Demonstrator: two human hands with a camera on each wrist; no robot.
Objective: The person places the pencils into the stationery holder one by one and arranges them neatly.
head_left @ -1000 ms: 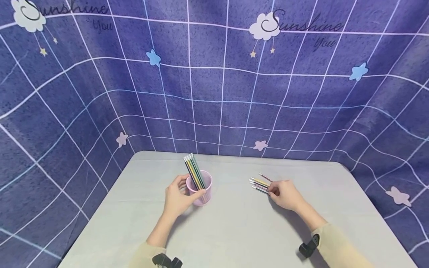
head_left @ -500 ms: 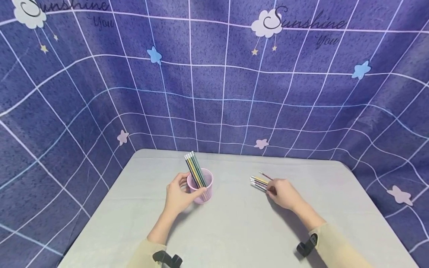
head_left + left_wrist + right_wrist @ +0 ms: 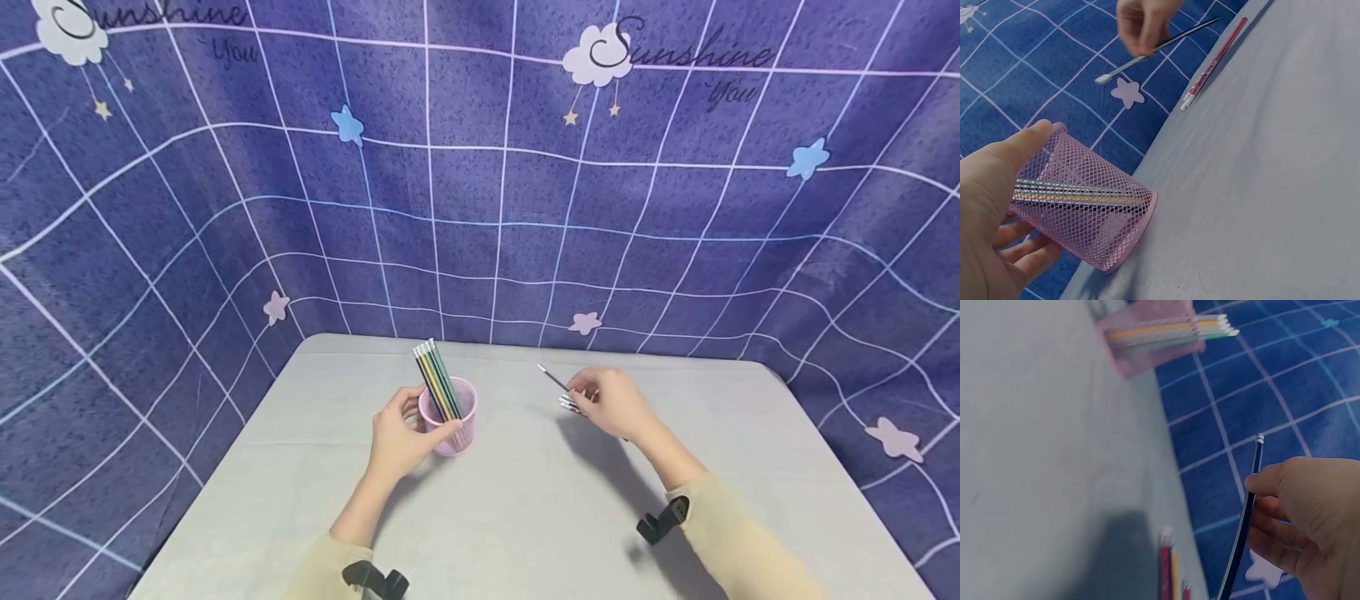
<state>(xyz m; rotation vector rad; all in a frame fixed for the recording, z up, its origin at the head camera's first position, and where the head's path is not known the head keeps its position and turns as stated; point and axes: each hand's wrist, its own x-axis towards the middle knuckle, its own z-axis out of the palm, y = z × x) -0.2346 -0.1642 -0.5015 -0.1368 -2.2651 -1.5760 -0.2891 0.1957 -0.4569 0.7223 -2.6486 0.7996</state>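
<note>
My left hand (image 3: 397, 446) grips a pink mesh pencil cup (image 3: 1094, 219), thumb and fingers around its side. Several pencils (image 3: 438, 379), yellow, green and dark, lean inside with their white-tipped ends above the rim. Over on the right, my right hand (image 3: 615, 404) pinches a dark pencil (image 3: 1244, 522) between thumb and fingers, raised off the table with its eraser end pointing up and left. Below that hand lie a few more pencils (image 3: 567, 405), partly hidden by it in the head view; the right wrist view shows red and yellow pencils (image 3: 1175, 569) among them.
A pale grey cloth covers the table (image 3: 510, 517). Behind and at the sides hangs a blue-purple curtain (image 3: 480, 192) with a grid and stars. Each forearm wears a black strap device (image 3: 663, 521) near the sleeve cuff.
My right hand has picked a dark pencil out of the loose group and lifted it, moving up and slightly left. My left hand and the cup stay where they were.
</note>
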